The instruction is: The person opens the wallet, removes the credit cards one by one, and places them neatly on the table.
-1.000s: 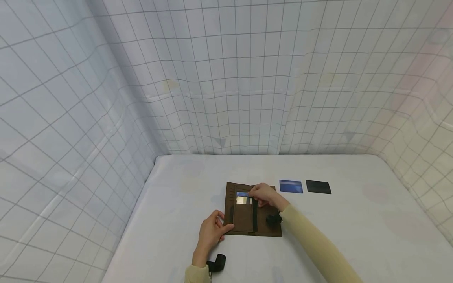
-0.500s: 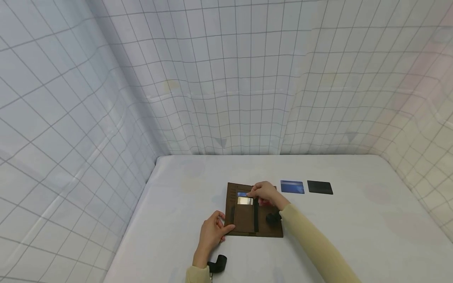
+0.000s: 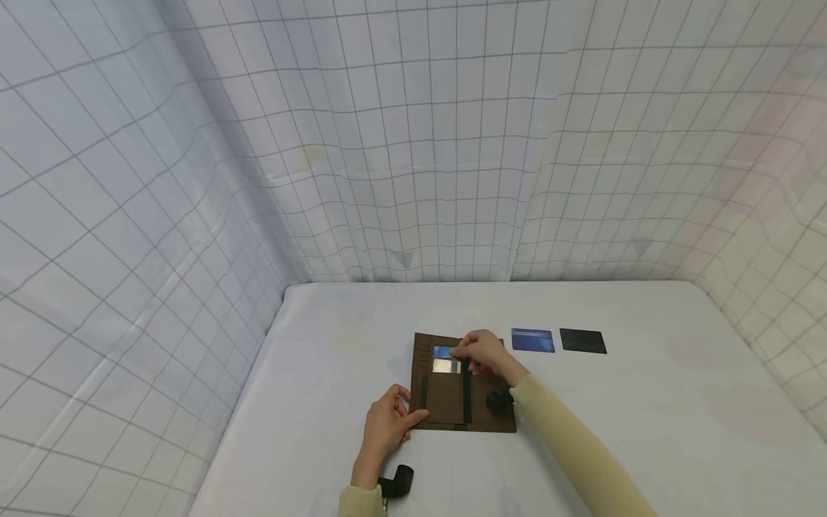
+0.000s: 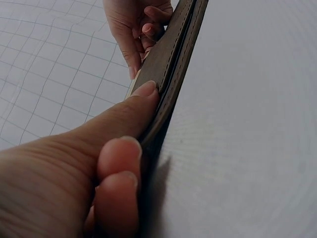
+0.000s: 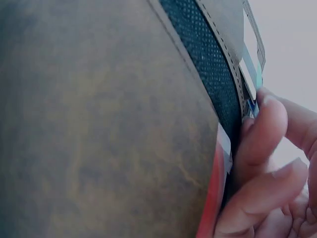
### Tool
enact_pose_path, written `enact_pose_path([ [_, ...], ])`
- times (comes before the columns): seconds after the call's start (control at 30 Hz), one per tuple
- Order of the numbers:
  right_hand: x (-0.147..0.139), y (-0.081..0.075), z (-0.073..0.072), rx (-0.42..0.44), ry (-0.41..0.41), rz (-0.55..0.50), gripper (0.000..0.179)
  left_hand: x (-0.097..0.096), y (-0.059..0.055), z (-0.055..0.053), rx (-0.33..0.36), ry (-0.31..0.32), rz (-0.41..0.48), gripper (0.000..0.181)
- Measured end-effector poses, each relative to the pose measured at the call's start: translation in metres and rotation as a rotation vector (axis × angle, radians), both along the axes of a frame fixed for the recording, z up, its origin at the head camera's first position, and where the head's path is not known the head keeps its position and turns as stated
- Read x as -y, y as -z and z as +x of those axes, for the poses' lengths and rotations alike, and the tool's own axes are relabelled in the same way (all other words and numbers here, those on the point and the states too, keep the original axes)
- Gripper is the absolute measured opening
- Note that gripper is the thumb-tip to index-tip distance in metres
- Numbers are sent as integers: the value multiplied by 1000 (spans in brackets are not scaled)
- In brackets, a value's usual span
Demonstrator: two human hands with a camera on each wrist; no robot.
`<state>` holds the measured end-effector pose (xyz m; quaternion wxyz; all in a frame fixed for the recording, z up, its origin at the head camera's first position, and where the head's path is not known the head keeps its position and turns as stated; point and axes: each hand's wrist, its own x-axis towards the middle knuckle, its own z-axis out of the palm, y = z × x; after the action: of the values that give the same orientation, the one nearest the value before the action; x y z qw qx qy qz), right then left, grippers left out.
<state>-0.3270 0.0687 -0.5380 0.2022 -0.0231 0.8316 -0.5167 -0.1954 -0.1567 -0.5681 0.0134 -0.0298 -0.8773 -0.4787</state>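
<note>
A brown wallet (image 3: 446, 398) lies unfolded on the white table, a dark strip running down its middle. My left hand (image 3: 384, 424) holds its lower left corner, thumb (image 4: 146, 90) on top of the leather. At the upper edge of the inner panel, my right hand (image 3: 481, 350) pinches a blue card (image 3: 442, 352) between thumb and index finger. Just below that card, a shiny pale card (image 3: 446, 366) sits in the panel's slot. Under the right hand, a red-edged item (image 5: 213, 183) sticks out of the wallet's right side in the right wrist view.
To the right of the wallet, a second blue card (image 3: 533, 340) and a black card (image 3: 583, 341) lie flat side by side on the table (image 3: 646, 416). White grid-patterned curtains (image 3: 413, 143) enclose the back and sides. Each wrist wears a black camera.
Slightly more of the pinched blue card shows above the pale card than half a second ago. The left hand and the wallet stay in place.
</note>
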Motion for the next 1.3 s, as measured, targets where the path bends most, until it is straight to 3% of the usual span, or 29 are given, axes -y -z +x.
enact_pose_path([
  [0.27, 1, -1, 2, -29, -16, 26, 25, 0, 0, 1, 0, 3, 13, 39],
  [0.77, 8, 0, 1, -86, 71, 21, 24, 1, -1, -1, 4, 3, 28, 39],
  [1.07, 5, -3, -3, -144, -78, 56, 33, 2, 0, -2, 6, 2, 21, 40],
  [1.3, 3, -3, -5, -155, -83, 42, 29, 1, 0, -2, 16, 3, 26, 40],
])
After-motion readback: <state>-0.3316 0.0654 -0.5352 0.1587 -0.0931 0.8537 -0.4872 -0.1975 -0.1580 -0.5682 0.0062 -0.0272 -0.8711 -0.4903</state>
